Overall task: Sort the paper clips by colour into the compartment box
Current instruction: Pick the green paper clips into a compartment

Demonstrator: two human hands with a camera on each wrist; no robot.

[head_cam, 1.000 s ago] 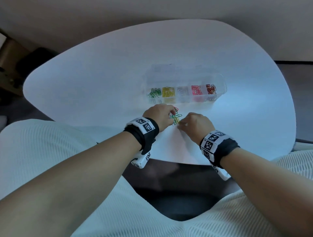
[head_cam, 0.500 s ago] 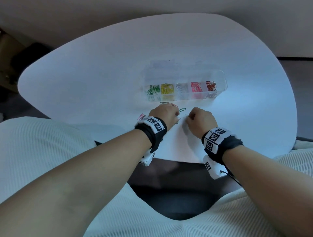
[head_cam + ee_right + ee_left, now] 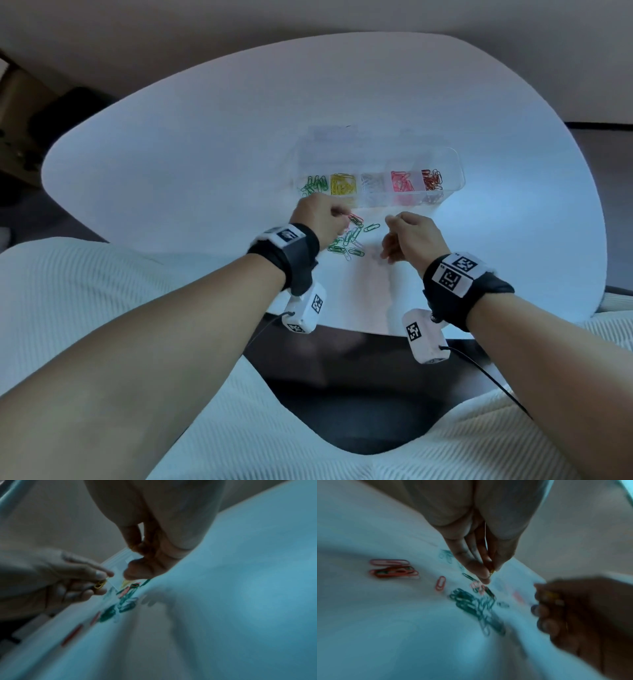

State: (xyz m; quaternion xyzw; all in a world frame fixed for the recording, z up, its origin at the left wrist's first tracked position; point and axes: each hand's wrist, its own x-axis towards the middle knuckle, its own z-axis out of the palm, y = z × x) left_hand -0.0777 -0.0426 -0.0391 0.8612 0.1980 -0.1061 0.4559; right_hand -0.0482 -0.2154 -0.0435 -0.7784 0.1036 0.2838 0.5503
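My left hand (image 3: 317, 219) pinches a yellow clip (image 3: 100, 584) just above the loose paper clips (image 3: 349, 241) on the table (image 3: 205, 144), my right hand (image 3: 409, 238) curls around yellow clips (image 3: 552, 596) beside them, the compartment box (image 3: 452, 164) just beyond.

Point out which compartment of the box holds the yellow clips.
The second compartment from the left of the compartment box: its clips are yellow, between the green clips and the pale, whitish ones.
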